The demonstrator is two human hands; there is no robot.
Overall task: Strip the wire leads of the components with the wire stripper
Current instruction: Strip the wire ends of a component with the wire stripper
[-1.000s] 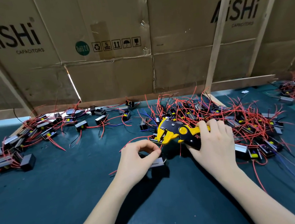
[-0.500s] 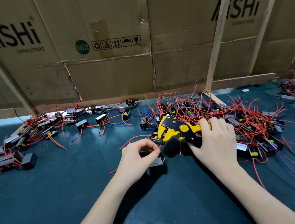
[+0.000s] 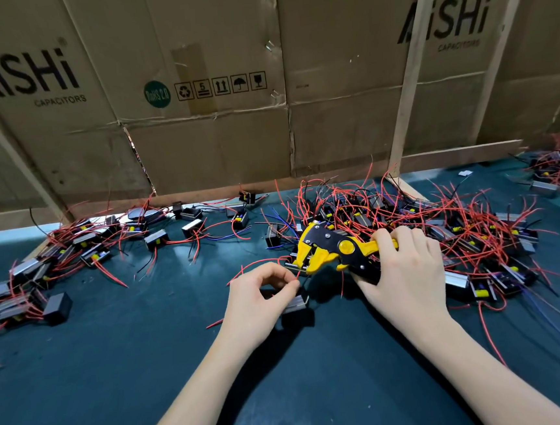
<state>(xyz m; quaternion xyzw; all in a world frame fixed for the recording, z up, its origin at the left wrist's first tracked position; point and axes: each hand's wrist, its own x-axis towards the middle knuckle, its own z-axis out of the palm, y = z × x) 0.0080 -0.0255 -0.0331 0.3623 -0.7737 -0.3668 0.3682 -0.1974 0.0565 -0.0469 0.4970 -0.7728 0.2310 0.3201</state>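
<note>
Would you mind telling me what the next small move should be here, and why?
Probably guide the red lead fully into the head of the wire stripper, then squeeze. The left hand pinches that lead just short of the yellow head, with the component under it, and the right hand already grips the handles. Whether the lead sits inside yet is unclear.

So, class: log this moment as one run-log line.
left hand: pinches red lead | right hand: grips wire stripper | lead at stripper mouth
</note>
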